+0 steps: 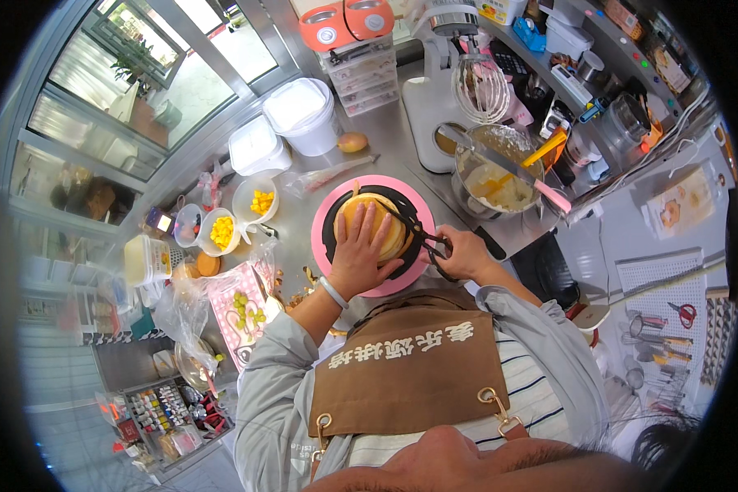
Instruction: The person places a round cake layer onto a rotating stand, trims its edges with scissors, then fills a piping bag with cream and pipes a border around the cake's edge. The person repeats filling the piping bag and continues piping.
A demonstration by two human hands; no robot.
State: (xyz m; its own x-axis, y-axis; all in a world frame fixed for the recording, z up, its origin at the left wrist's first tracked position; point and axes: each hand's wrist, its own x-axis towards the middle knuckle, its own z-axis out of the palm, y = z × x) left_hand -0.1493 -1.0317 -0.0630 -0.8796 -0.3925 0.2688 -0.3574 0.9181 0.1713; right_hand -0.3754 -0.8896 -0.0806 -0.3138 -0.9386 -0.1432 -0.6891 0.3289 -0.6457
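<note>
A round golden sponge cake [396, 245] sits on a pink turntable [323, 258] with a black surface. My left hand [361, 243] lies flat on top of the cake, fingers slightly spread. At the cake's right edge, my right hand [464, 252] grips the handles of black scissors [433, 238]; their blades reach towards the cake's upper right side, partly lost against the black surface. Brown crumbs and trimmings [307, 277] lie on the steel counter left of the turntable.
Cups of diced yellow fruit [222, 234] stand at the left, near a pink tray [237, 326] with green grapes. White tubs [307, 117] stand behind. At the right, a steel mixing bowl [498, 203] of cream has a long pink-handled knife [504, 163] across it, beside a stand mixer [419, 123].
</note>
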